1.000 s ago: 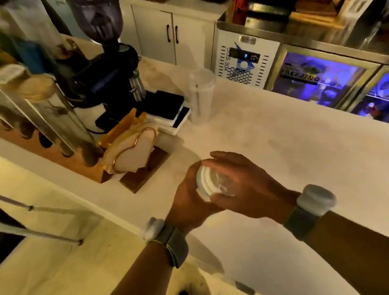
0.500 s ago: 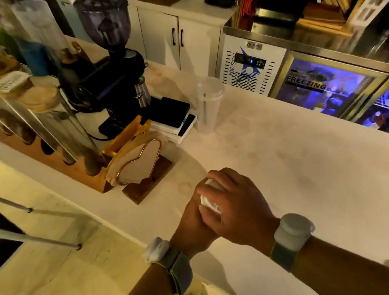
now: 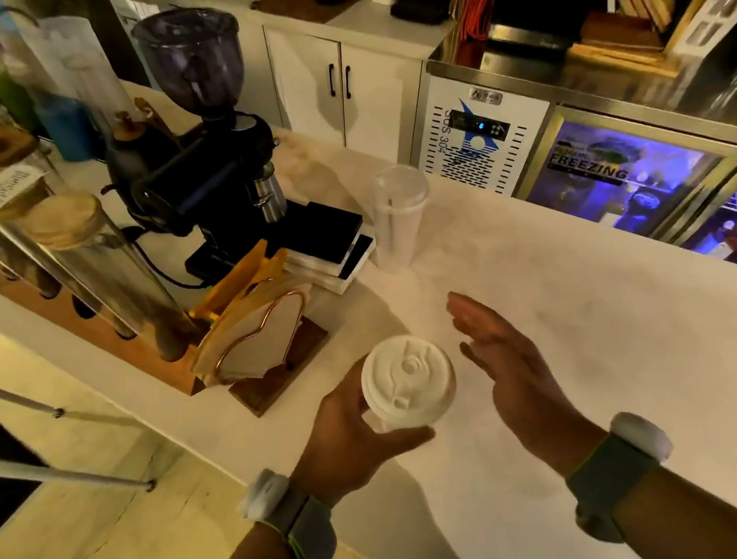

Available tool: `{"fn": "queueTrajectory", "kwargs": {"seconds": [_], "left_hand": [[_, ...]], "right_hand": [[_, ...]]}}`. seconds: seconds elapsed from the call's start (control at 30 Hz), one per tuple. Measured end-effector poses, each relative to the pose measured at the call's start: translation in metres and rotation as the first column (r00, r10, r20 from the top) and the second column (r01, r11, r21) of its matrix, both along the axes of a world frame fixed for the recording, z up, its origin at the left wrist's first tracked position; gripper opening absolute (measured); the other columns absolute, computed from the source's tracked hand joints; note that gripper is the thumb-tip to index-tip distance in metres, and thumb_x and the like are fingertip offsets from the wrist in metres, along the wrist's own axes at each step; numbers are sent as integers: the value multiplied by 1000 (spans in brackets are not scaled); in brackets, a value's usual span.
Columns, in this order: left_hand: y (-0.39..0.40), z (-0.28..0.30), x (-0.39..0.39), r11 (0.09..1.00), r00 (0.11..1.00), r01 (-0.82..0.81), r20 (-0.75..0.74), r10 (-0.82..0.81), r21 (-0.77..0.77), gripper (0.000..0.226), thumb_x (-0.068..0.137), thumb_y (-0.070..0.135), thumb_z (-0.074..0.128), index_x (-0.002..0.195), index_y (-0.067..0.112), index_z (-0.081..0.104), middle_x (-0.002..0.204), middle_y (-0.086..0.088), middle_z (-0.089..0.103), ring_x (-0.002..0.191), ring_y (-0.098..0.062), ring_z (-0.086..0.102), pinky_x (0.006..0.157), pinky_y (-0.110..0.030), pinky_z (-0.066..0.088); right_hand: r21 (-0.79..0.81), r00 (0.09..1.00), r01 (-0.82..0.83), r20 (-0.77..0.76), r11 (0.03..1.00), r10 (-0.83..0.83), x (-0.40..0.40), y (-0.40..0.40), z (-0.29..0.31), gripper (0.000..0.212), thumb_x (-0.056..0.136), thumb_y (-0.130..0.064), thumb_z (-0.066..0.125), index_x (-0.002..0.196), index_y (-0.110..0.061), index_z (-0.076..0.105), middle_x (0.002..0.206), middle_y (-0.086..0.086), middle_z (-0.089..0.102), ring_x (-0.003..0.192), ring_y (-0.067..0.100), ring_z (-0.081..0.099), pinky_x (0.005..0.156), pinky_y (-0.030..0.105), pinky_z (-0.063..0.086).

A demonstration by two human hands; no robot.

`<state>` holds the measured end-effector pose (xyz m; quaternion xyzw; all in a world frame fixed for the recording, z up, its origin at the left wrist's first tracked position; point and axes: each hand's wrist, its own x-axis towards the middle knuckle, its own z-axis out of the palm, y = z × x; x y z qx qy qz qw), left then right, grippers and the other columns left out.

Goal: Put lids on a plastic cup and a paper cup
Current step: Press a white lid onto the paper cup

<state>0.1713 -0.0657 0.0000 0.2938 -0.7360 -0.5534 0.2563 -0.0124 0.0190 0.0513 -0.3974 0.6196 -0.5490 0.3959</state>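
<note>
A white paper cup stands near the counter's front edge with a white sip lid on top; the lid hides the cup's wall from above. My left hand wraps around the cup from the left and below. My right hand hovers just right of the cup, fingers spread, palm toward it, touching nothing. Farther back on the counter stands a clear plastic cup with a clear lid on it, upright, apart from both hands.
A black coffee grinder, stacked black-and-white scales and a paper filter holder crowd the counter's left. Tall glass tubes in a wooden rack line the left edge. A glass-door freezer sits behind the white counter.
My right hand was pressing down on the lid over the paper cup; it has lifted off and moved right, open. My left hand still grips the cup.
</note>
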Motion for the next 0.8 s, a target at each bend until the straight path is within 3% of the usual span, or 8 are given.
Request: {"fn": "queueTrajectory", "kwargs": {"seconds": [0.1,0.17,0.3,0.4,0.57,0.67,0.8], "left_hand": [[-28,9,-14,997,997,-70,16,70,20,81,60,59,80,130,46,42,125,30,56,118,4,50,92,-9,40],[-45,13,-29,995,995,-99,27,98,18,85,58,58,79,132,39,43,124,24,59,118,5,50,94,-13,41],[-78,14,-58,986,986,-168,-7,168,17,85,62,34,86,135,26,45,127,9,60,119,-3,53,100,-24,43],[-102,14,-74,975,975,-218,-44,219,29,84,62,27,88,135,24,45,127,7,61,118,-4,53,98,-22,45],[-132,16,-92,962,960,-273,-65,274,12,69,64,33,85,117,56,47,107,39,61,107,13,53,76,-1,40],[-139,14,-96,959,957,-285,-59,285,13,67,63,38,85,115,59,47,107,41,59,106,13,54,76,-1,41],[-141,4,-97,957,957,-287,-32,288,26,67,64,41,83,114,65,45,107,45,57,106,16,52,74,0,40]], "right_hand": [[171,994,-78,-59,982,89,-16,-18,-16,58,88,-5,52,121,-52,48,136,-16,50,131,13,44,98,28,42],[251,970,-158,-144,955,198,-17,-36,-26,63,85,-10,65,128,-49,42,135,-16,49,129,13,46,95,21,44],[174,967,-114,-207,978,149,-12,-81,-35,74,77,-26,78,138,-36,37,133,-11,52,123,12,50,100,31,45],[127,965,-56,-247,990,87,-19,-115,-37,76,74,-25,80,136,-33,38,127,-9,55,115,12,52,95,29,48],[123,971,-44,-227,991,71,-33,-156,-45,76,71,-20,81,134,-33,41,121,-10,54,111,13,53,92,30,48],[127,973,-38,-223,991,66,-38,-165,-51,77,69,-21,83,133,-35,42,117,-12,55,107,10,53,87,23,46],[151,971,-21,-232,988,56,-39,-166,-60,78,69,-19,83,134,-33,42,119,-9,56,111,12,53,89,23,46]]}}
